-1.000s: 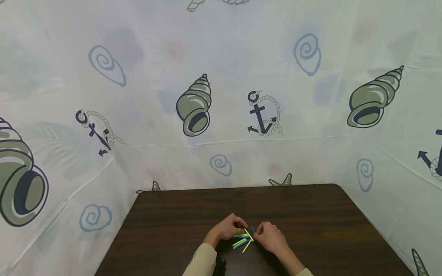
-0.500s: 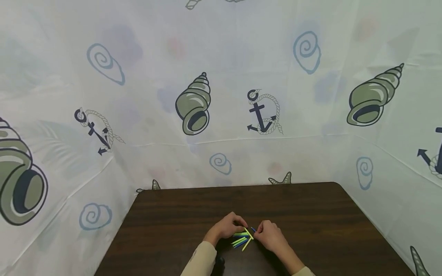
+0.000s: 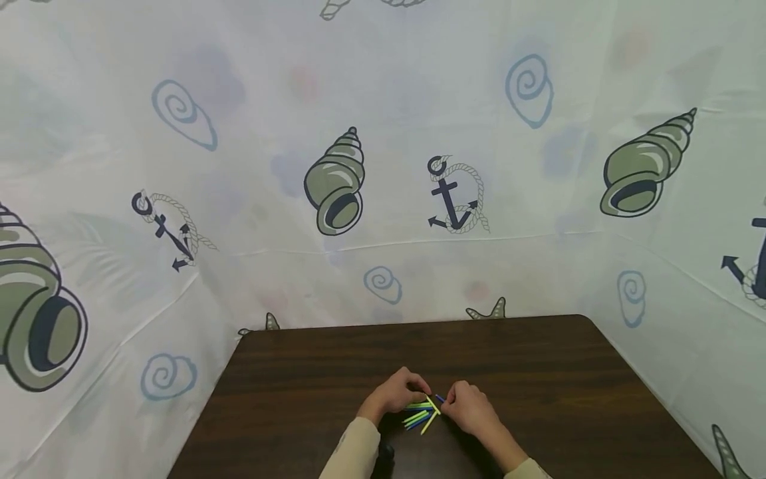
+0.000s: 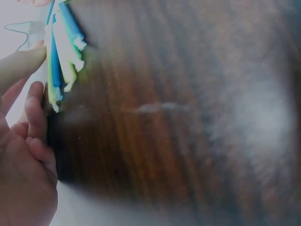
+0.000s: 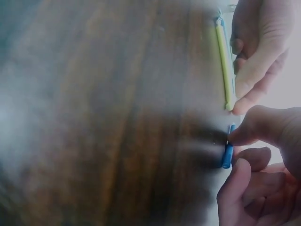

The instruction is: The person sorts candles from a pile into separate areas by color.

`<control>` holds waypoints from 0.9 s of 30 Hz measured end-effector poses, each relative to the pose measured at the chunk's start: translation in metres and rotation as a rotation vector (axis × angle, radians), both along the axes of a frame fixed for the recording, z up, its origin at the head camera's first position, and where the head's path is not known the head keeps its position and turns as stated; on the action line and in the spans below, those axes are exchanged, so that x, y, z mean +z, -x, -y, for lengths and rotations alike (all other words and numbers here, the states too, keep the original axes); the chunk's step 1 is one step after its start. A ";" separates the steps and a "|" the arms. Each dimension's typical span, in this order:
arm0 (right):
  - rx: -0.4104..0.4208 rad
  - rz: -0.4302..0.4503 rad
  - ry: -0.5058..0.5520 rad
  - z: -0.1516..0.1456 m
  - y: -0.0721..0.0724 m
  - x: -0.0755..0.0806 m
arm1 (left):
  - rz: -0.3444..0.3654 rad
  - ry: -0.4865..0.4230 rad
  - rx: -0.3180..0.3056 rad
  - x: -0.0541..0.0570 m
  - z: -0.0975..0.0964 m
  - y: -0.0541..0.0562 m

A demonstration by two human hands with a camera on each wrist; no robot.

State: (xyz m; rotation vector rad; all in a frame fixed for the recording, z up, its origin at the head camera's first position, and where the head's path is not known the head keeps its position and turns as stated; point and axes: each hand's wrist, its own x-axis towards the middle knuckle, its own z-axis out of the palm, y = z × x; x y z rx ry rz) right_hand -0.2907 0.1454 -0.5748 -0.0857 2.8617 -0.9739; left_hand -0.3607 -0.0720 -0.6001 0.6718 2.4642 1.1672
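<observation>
Several thin yellow-green and blue candles [image 4: 66, 54] with whitish wick ends lie fanned on the dark table between the hands. My left hand [image 3: 397, 391] is at their far end, thumb and forefinger pinching the tip of a slanted yellow-green candle [image 5: 224, 66] that crosses the others. Close to its right, my right hand [image 3: 469, 407] pinches a blue candle [image 5: 228, 153] between thumb and fingers, apart from the fan. The blue one's middle is partly hidden by the thumb. In the left wrist view, the fanned candles spread toward the near side.
The brown wood-grain table [image 3: 335, 359] has rounded far corners. A white curtain [image 3: 407, 279] printed with shells and anchors hangs behind it and along both sides. Some small black object [image 3: 385, 454] shows beside the left sleeve.
The blue candle in the right hand has tipped from nearly upright to a flatter slant. Both hands otherwise stay almost in place, and the head view shifts slightly.
</observation>
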 end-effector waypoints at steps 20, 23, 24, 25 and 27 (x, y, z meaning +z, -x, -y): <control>0.018 -0.012 -0.027 -0.025 0.020 0.022 | 0.044 0.031 -0.032 -0.002 -0.011 0.011; 0.036 -0.043 -0.025 -0.024 0.027 0.026 | 0.047 0.047 -0.020 0.005 -0.009 0.006; 0.040 -0.053 -0.029 -0.023 0.029 0.026 | 0.046 0.055 -0.015 0.007 -0.009 0.005; 0.042 -0.066 -0.033 -0.022 0.031 0.027 | 0.046 0.061 -0.010 0.010 -0.008 0.003; 0.039 -0.084 -0.048 -0.020 0.035 0.028 | 0.031 0.065 -0.014 0.013 -0.008 0.000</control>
